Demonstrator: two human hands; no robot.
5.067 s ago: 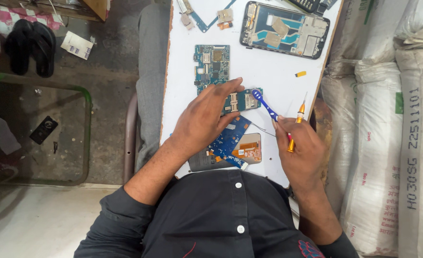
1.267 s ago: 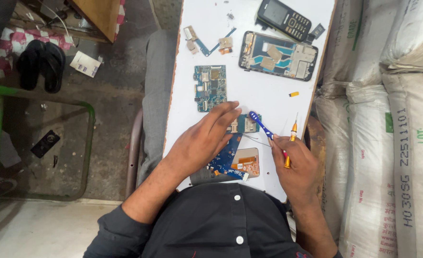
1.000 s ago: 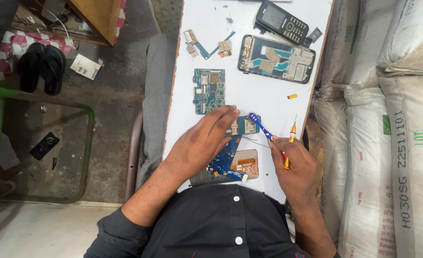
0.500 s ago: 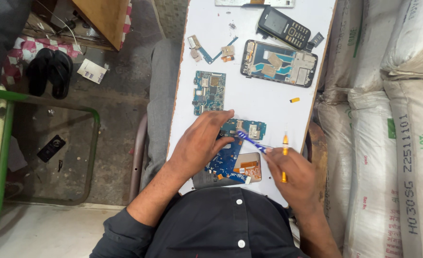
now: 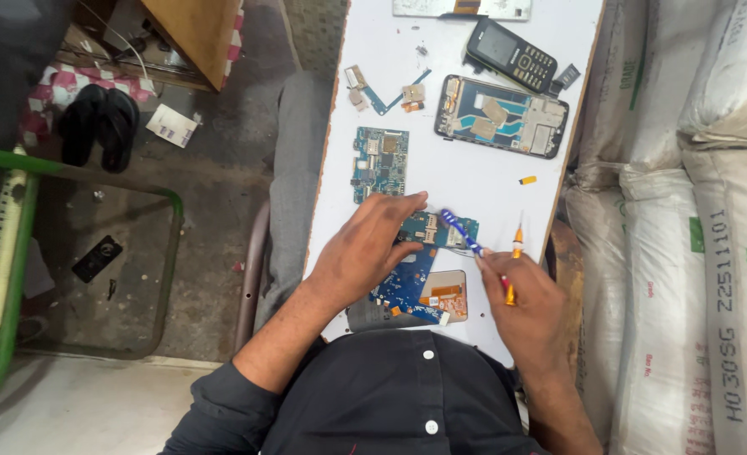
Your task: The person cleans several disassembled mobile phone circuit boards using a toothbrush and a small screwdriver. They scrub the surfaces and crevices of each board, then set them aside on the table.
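Observation:
My left hand rests on a small teal circuit board and pins it to the white table. My right hand holds a blue toothbrush whose head lies over that board, and an orange screwdriver is gripped in the same hand. A larger blue circuit board with a copper-coloured patch lies just below my hands, near my dark shirt.
Farther up the table lie another green circuit board, an opened phone frame, a black keypad phone, small flex parts and a tiny orange piece. White sacks are stacked on the right. On the left are a green metal frame and black sandals.
The view has shifted so more of the table's far end shows. My right hand has brought the toothbrush lower and closer to the small board; my left hand stays on it.

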